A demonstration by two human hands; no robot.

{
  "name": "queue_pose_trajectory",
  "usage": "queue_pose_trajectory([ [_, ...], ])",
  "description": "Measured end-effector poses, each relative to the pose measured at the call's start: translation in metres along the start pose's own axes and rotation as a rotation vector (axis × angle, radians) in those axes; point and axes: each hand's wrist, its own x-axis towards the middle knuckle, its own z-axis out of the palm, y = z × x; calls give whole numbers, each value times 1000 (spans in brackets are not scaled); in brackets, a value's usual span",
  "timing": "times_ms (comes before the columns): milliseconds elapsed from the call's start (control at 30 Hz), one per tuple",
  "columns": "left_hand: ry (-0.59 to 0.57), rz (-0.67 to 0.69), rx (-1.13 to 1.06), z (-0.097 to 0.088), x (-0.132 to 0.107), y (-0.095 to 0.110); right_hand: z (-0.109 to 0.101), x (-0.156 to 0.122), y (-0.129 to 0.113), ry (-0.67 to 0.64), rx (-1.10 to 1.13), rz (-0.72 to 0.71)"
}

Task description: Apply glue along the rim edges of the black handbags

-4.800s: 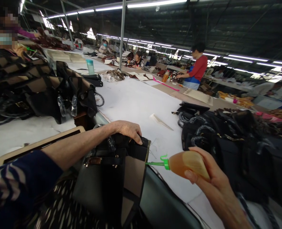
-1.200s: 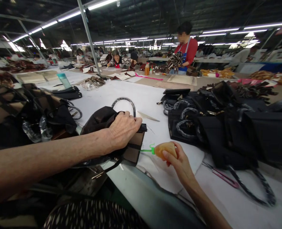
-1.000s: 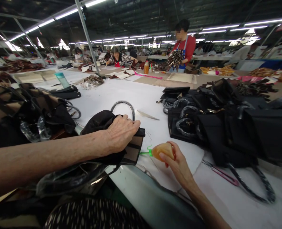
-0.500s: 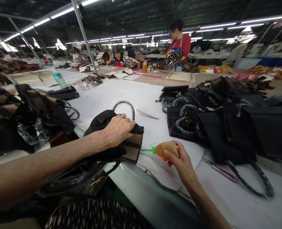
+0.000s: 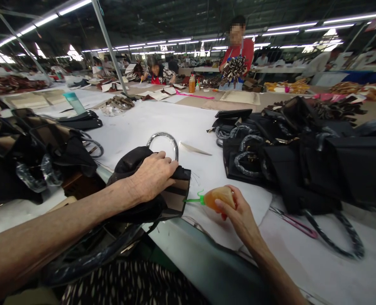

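Observation:
A black handbag (image 5: pixel 132 163) with tan panels lies at the table's edge under my left hand (image 5: pixel 154 174), whose fingers are closed over it close to the edge with the tan panel. Its plastic-wrapped handle (image 5: pixel 162 134) stands up behind the hand. My right hand (image 5: pixel 238 208) is wrapped around a soft squeeze bottle (image 5: pixel 218 198) of amber liquid, tilted on its side. The bottle's thin green nozzle (image 5: pixel 192 200) points left, its tip at the bag's right edge. Whether liquid comes out I cannot tell. Loose threads stick out from the bag's corner.
More black bags (image 5: pixel 286 156) are heaped on the right, and others (image 5: pixel 48 148) lie on the left. Pink-handled tweezers (image 5: pixel 297 224) and a pale pointed blade-like piece (image 5: pixel 194 148) rest on the white table (image 5: pixel 137 123). A person in red (image 5: pixel 238 59) stands across the table.
The bottle in my right hand has shifted slightly left, bringing the nozzle tip onto the bag's edge. My left hand keeps its hold. The person across has turned their head.

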Motion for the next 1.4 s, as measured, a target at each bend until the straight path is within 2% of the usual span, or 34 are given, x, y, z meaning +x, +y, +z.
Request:
queue_pose_trajectory([
  [400,12,-16,-52,0,-10,3,-2,-11,-5,-36,12,20],
  [633,14,-31,-129,0,-25,13,-2,-18,-5,-49,6,49],
  [967,118,-61,-292,12,-58,30,2,-25,-14,-63,-15,67],
  [1400,117,-70,-383,20,-69,34,1,-33,-25,-55,11,123],
])
